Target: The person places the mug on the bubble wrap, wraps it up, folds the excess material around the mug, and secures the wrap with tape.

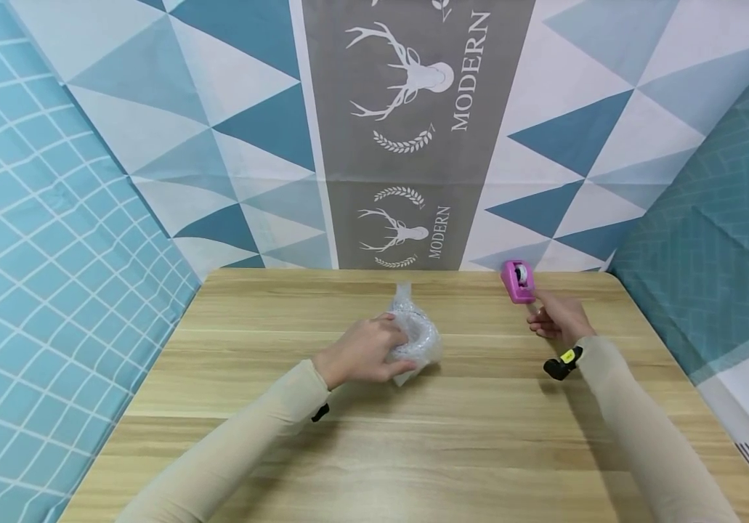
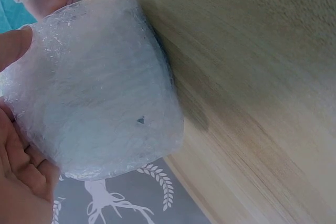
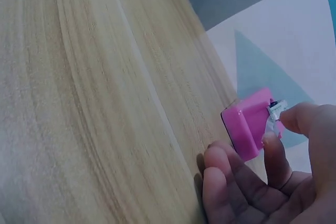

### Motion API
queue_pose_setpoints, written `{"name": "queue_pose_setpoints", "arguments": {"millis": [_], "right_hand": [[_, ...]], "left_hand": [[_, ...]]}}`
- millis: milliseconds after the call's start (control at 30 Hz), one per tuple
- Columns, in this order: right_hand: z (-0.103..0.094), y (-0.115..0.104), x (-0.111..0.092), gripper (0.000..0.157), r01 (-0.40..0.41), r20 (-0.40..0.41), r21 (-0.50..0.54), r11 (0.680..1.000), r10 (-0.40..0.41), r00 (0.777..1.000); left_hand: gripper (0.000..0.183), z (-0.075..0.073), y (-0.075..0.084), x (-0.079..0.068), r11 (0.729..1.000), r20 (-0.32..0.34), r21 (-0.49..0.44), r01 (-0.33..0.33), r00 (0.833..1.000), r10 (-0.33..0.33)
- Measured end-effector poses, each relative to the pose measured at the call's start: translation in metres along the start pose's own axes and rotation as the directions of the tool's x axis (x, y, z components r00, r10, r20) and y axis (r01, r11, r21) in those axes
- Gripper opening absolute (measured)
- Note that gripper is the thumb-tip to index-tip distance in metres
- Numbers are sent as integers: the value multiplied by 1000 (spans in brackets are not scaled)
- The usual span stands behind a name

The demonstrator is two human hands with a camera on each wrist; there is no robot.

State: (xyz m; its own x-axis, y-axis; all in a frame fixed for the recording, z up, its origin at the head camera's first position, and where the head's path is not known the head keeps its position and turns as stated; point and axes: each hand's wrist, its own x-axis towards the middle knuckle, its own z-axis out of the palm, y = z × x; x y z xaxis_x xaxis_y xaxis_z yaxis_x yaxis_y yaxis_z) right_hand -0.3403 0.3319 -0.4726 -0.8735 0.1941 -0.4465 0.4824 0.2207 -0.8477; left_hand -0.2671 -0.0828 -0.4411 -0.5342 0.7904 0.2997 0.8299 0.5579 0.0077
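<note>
The pink tape dispenser [image 1: 520, 296] sits on the wooden table [image 1: 479, 443], near its far edge, with a pale roll [image 1: 522, 274] showing in its opening. Left of the dispenser and somewhat nearer the person lies the bundle of clear bubble wrap [image 2: 113, 93], well apart from it, rounded and crinkled, with a narrow pale tab [image 1: 403, 290] standing out from its far end; its contents are hidden, and how far it rests on the wood I cannot tell. The left hand [image 1: 370, 351] is clamped on the bundle's side away from the dispenser, thumb and fingers spread round its edge. The right hand [image 1: 560, 316] is just beside the dispenser, on its right and nearer side, thumb and a fingertip pinching a short strip of clear tape [image 3: 270, 128] that comes out of it, the other fingers curled loosely below. A black wrist device [image 1: 562, 363] with a yellow patch sits on the right wrist, nearer the person than the dispenser. Both arms wear pale beige sleeves [image 1: 636, 414]. Behind the dispenser hangs a cloth with blue and white triangles [image 1: 547, 142]; left of it, a grey panel [image 1: 354, 160] bears white deer heads, sprigs and the word MODERN.
</note>
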Motion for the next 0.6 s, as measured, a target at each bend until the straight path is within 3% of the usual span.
{"name": "queue_pose_setpoints", "arguments": {"millis": [367, 600], "right_hand": [[5, 2, 12, 62, 3, -46, -138, 990, -10, 999], [12, -3, 9, 61, 61, -112, -316, 947, -102, 989]], "left_hand": [[39, 1, 0, 0, 1000, -3, 4, 6, 1000, -6], [39, -1, 0, -1, 1000, -15, 2, 2, 1000, -2]]}}
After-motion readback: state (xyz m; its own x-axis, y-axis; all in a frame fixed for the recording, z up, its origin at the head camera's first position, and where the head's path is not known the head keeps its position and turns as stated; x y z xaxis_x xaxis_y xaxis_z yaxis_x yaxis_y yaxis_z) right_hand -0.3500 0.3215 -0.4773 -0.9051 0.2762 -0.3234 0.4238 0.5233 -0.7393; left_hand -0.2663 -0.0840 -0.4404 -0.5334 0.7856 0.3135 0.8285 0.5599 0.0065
